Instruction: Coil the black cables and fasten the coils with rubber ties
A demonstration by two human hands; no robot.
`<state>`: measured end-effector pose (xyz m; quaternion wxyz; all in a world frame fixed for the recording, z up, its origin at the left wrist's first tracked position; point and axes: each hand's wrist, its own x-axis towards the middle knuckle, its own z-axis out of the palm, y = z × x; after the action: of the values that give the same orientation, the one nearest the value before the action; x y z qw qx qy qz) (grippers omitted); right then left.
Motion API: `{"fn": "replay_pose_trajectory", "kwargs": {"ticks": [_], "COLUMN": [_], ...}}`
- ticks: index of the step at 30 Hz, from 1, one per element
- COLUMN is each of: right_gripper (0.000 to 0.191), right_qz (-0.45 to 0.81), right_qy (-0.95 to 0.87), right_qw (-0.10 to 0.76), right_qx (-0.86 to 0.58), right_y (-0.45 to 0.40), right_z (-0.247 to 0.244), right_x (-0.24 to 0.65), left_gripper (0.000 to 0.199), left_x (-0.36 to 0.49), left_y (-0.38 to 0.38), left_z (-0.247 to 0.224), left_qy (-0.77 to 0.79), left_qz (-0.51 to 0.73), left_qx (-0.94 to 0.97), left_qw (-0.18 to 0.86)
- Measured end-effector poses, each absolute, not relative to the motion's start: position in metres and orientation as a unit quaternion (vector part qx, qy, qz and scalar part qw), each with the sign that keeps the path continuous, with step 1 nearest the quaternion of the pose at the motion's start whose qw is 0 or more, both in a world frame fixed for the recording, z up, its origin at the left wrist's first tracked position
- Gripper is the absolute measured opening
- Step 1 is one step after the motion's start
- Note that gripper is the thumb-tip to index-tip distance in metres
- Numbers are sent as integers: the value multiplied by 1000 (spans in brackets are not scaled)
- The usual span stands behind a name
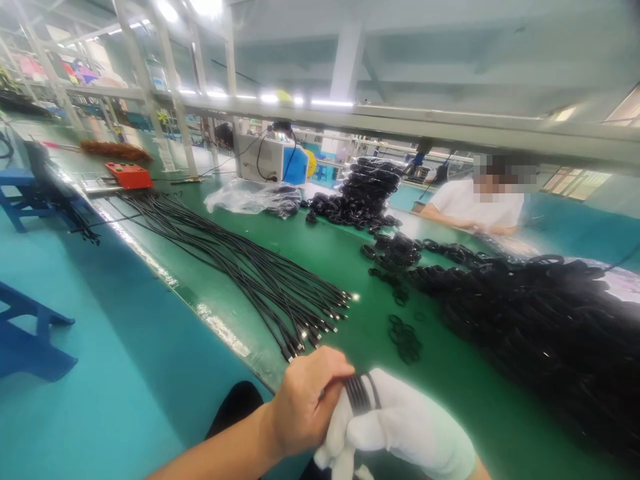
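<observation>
At the bottom centre, my right hand, in a white glove, is wrapped round a small coil of black cable. My bare left hand pinches the coil's left side, its fingertips touching the glove. Just beyond my hands, a fan of long black cables lies on the green table, metal connector tips towards me. A few loose black rings lie to the right of those tips.
A big heap of black coiled cables covers the right side. Behind are stacked coils, a plastic bag, a white and blue machine and a red box. A person sits across. Blue stools stand left.
</observation>
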<state>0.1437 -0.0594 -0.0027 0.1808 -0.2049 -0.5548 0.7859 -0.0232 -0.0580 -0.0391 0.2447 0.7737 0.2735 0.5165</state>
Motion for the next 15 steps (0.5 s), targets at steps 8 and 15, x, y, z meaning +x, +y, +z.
{"fn": "replay_pose_trajectory", "kwargs": {"ticks": [8,15], "right_gripper": [19,44], "right_qz": [763,680], "right_qy": [-579,-622], "right_qw": [186,208], "right_qx": [-221,-329], "right_y": [-64,-84], "right_z": [8,32], "right_x": [150,144], "left_gripper": [29,22], "left_x": [-26,-32], "left_y": [-58,-53], "left_z": [-3,0], "left_qy": [234,206], "left_qz": [346,399], "left_qx": [869,866], "left_qw": [266,220]}}
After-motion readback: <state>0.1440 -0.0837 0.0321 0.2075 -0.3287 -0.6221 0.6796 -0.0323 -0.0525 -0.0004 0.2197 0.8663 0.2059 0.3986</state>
